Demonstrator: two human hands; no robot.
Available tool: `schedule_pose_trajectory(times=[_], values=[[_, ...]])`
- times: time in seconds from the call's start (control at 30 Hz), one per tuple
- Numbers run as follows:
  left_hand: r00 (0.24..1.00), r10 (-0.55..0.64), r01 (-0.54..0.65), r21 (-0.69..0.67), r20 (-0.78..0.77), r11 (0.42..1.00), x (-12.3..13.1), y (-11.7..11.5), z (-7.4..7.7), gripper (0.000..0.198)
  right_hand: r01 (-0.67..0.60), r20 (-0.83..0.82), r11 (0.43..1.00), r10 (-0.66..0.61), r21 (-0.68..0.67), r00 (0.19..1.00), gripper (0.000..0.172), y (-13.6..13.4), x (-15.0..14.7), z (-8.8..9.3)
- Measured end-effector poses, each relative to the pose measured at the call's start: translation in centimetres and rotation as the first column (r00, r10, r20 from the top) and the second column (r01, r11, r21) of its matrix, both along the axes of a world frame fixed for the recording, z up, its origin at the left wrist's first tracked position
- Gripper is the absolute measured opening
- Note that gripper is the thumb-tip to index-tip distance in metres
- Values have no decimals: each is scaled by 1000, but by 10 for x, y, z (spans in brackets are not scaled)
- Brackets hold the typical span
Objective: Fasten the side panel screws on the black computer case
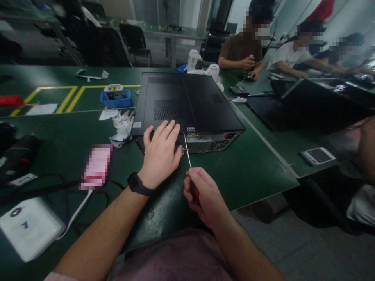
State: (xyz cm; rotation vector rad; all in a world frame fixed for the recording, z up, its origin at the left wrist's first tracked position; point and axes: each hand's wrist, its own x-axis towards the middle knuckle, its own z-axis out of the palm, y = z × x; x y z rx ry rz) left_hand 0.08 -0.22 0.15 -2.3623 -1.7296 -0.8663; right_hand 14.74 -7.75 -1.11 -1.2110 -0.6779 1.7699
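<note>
A black desktop computer case (193,101) lies flat on the green table (249,175), its rear panel facing me. My left hand (161,152) rests flat on the near edge of the case, fingers stretched out. My right hand (202,193) is closed round the red and black handle of a screwdriver (188,153). The thin metal shaft runs up to the rear panel's top edge, beside my left hand's fingertips. A dark watch sits on my left wrist.
White gloves (123,127) lie left of the case, a blue tray (116,98) and a tape roll (113,87) behind them. A white phone (318,155) lies at right. A white box (27,228) and cables sit near left. Other people work at the far right.
</note>
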Motion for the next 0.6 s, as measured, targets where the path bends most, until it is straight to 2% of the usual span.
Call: schedule_pose_trajectory(times=[0.6], values=[[1000,1,-1,6,-2,1000,0,0,-1,54,-13,-8,1000,13,9,1000,43,-1,1,-2]])
